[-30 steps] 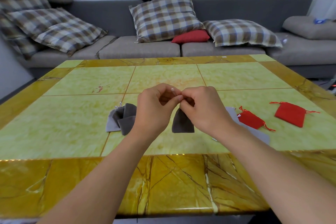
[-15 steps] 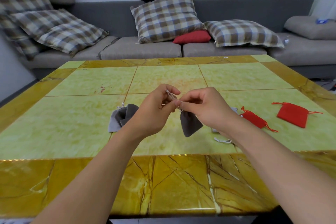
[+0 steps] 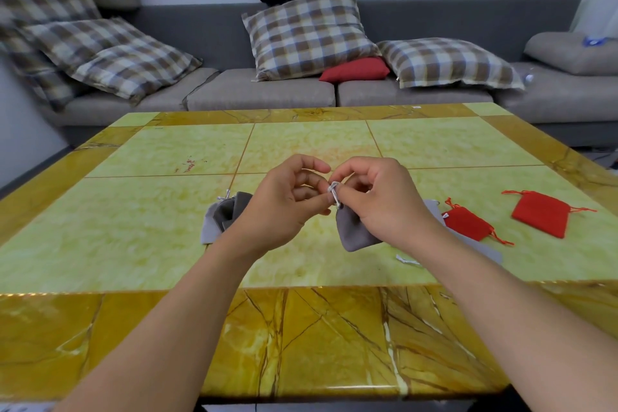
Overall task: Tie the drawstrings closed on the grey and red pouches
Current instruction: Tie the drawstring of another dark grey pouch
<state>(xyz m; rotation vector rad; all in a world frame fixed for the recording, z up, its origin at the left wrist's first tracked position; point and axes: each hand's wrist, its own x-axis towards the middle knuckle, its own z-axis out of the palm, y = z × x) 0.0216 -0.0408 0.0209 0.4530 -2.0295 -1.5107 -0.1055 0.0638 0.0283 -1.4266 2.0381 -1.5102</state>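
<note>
A heap of grey pouches lies on the counter, left of the hands. The left hand has curled fingers that meet the white drawstring; what they pinch cannot be told for sure. The right hand pinches the same string at the neck of a grey pouch, which hangs just above the counter. Further right, two red pouches lie flat, slightly apart.
</note>
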